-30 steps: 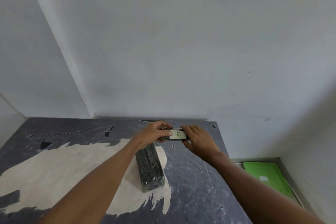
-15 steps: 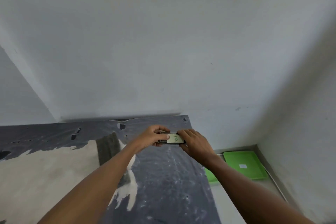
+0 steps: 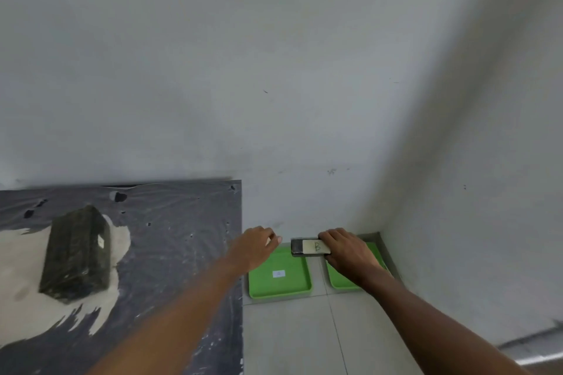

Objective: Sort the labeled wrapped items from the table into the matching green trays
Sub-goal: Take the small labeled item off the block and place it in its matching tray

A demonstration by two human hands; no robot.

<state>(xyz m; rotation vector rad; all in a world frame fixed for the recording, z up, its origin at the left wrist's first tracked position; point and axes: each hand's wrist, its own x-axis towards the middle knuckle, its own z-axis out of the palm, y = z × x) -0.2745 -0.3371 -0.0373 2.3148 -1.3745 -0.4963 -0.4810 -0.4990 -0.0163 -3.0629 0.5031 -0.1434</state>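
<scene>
Since half a second ago your left hand [image 3: 259,242] has let go of the small wrapped item [image 3: 310,247] and now hangs empty, fingers loosely curled, over the table's right edge, while your right hand [image 3: 347,248] alone has carried the item off the table [image 3: 182,253]. That hand is closed around its right end, the "B" label facing up, held in the air above the gap between the two green trays on the floor. You're mid-delivery: the left tray [image 3: 278,274] carries a label that looks like "A", so the right tray [image 3: 341,281], partly hidden under your wrist, is probably B. Shift right, lower, release. A larger wrapped block [image 3: 76,253] waits on the table.
</scene>
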